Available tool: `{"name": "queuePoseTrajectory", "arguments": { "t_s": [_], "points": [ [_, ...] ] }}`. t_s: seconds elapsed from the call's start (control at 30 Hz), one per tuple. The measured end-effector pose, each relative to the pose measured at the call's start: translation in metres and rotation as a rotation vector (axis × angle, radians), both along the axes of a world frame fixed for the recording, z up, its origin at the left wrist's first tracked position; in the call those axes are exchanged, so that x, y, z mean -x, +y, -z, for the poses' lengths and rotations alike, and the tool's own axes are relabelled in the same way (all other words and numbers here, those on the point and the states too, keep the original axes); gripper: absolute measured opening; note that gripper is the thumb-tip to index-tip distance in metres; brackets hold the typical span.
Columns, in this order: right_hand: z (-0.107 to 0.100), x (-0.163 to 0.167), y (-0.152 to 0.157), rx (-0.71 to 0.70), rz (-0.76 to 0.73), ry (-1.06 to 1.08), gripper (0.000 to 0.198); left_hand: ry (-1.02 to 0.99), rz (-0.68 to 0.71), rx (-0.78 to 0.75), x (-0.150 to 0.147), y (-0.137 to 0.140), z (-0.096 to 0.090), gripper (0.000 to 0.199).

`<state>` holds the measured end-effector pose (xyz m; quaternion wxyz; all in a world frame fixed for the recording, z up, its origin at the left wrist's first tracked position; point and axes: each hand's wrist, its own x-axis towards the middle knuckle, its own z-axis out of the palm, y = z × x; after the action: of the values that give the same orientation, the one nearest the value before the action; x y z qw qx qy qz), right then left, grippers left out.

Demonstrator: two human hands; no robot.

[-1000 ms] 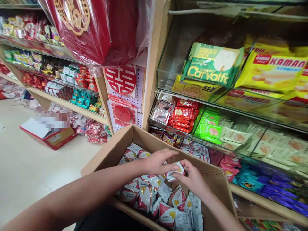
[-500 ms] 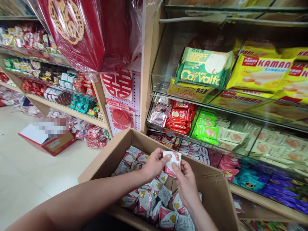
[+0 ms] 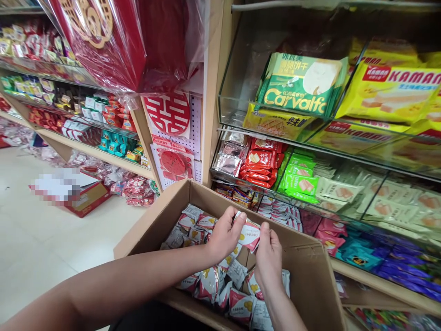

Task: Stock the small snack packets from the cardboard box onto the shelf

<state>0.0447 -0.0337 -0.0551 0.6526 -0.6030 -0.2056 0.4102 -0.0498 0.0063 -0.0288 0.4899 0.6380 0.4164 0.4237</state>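
Observation:
Between my two hands is one small white-and-pink snack packet (image 3: 249, 234), held above an open cardboard box (image 3: 303, 271). My left hand (image 3: 225, 233) pinches its left end, thumb on top. At the right end, my right hand (image 3: 269, 250) grips with the thumb up along the edge and the fingers curled behind. Below, many matching packets (image 3: 210, 281) lie loose in the box, partly covered by my forearms. A row of similar packets (image 3: 279, 214) fills a low shelf compartment just behind the box.
Glass-fronted shelves at the right hold green Carvalfo packs (image 3: 303, 87), yellow Kaman packs (image 3: 389, 94), and red packets (image 3: 260, 161). A plastic-wrapped red bag (image 3: 113, 50) hangs at upper left. On the floor at left lies a red carton (image 3: 86, 197), beside bagged goods (image 3: 138, 188).
The packet has turned so its pink printed face shows more. Both hands have shifted their grip to its two ends, with thumbs farther apart. The view has moved slightly.

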Motion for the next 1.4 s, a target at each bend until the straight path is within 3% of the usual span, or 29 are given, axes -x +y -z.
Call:
{"name": "queuePoseTrajectory", "arguments": {
  "t_s": [0.13, 0.2, 0.27, 0.4, 0.5, 0.63, 0.77, 0.93, 1.0, 1.07, 1.13, 1.2, 1.3, 1.4],
  "points": [
    [0.004, -0.007, -0.004, 0.011, 0.09, -0.34, 0.042, -0.018, 0.008, 0.005, 0.002, 0.001, -0.003, 0.033],
    [0.002, -0.009, -0.008, -0.005, 0.104, -0.395, 0.041, -0.042, 0.014, 0.031, 0.002, 0.003, -0.002, 0.035],
    [-0.001, -0.007, -0.011, -0.028, 0.086, -0.294, 0.041, -0.086, 0.027, 0.131, 0.001, 0.005, -0.002, 0.038],
    [-0.008, 0.001, -0.011, 0.083, 0.076, 0.147, 0.038, -0.196, 0.084, 0.559, -0.004, 0.003, -0.002, 0.041],
    [-0.009, 0.003, -0.009, 0.117, 0.067, 0.278, 0.038, -0.209, 0.062, 0.683, -0.004, 0.001, 0.002, 0.042],
    [-0.008, -0.003, -0.01, 0.078, -0.005, 0.213, 0.042, -0.186, 0.101, 0.65, -0.002, 0.003, 0.013, 0.043],
    [-0.006, -0.015, -0.012, -0.009, -0.073, 0.076, 0.04, -0.186, 0.116, 0.478, 0.003, 0.012, 0.015, 0.042],
    [0.0, -0.024, -0.014, -0.07, -0.265, -0.228, 0.039, -0.011, 0.528, 0.313, 0.011, 0.021, 0.002, 0.047],
    [0.004, -0.023, -0.014, -0.053, -0.191, -0.207, 0.039, 0.002, 0.507, 0.354, 0.01, 0.018, 0.003, 0.047],
    [0.008, -0.019, -0.015, -0.055, -0.111, -0.119, 0.038, -0.096, 0.378, 0.409, 0.008, 0.015, 0.007, 0.049],
    [0.011, -0.017, -0.015, -0.08, -0.156, -0.055, 0.038, -0.176, 0.3, 0.427, 0.006, 0.013, 0.013, 0.049],
    [0.011, -0.017, -0.015, -0.092, -0.26, -0.078, 0.035, -0.168, 0.328, 0.413, 0.006, 0.015, 0.016, 0.047],
    [0.008, -0.021, -0.014, -0.08, -0.321, -0.114, 0.03, -0.122, 0.488, 0.416, 0.008, 0.02, 0.014, 0.045],
    [0.005, -0.022, -0.015, -0.11, -0.263, 0.159, 0.032, -0.188, 0.494, 0.477, 0.007, 0.02, 0.012, 0.043]
  ]
}}
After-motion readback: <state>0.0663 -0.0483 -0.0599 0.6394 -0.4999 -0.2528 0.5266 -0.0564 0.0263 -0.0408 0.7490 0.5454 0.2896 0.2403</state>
